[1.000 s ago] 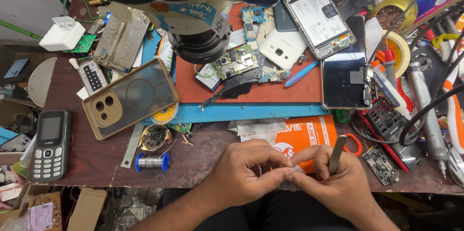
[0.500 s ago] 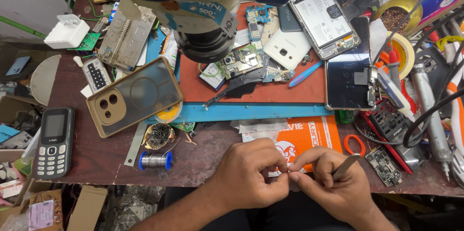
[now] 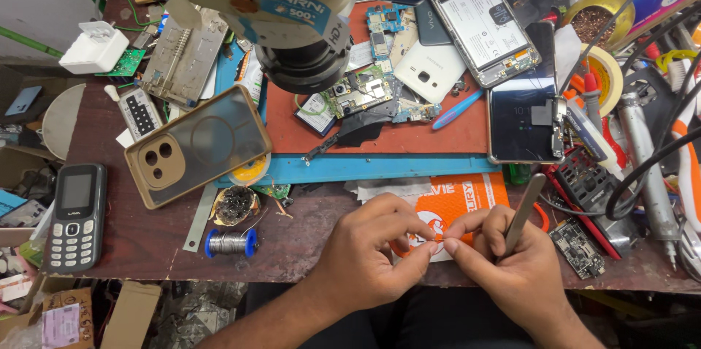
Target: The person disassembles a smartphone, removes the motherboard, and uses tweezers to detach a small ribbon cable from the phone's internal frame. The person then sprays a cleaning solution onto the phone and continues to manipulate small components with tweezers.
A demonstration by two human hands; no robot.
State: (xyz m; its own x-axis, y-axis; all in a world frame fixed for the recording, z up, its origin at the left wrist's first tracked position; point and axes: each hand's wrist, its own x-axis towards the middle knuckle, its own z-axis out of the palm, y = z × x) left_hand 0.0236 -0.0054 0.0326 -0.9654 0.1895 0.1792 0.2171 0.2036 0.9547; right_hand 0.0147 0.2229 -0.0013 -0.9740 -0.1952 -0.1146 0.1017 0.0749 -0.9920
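Orange packet (image 3: 456, 203) — blue-edged red mat (image 3: 438, 141)

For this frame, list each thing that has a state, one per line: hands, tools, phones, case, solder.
Left hand: fingertips pinched on a tiny part, too small to identify.
Right hand: pinching the same part, tweezers tucked in its grip.
Tweezers: tips up, not in use.
Keypad phone: intact, screen dark.
Opened phone: back off, insides exposed.
Dark phone: flat, screen up.
Phone case: empty, inside up.
Solder spool: lying on its side.
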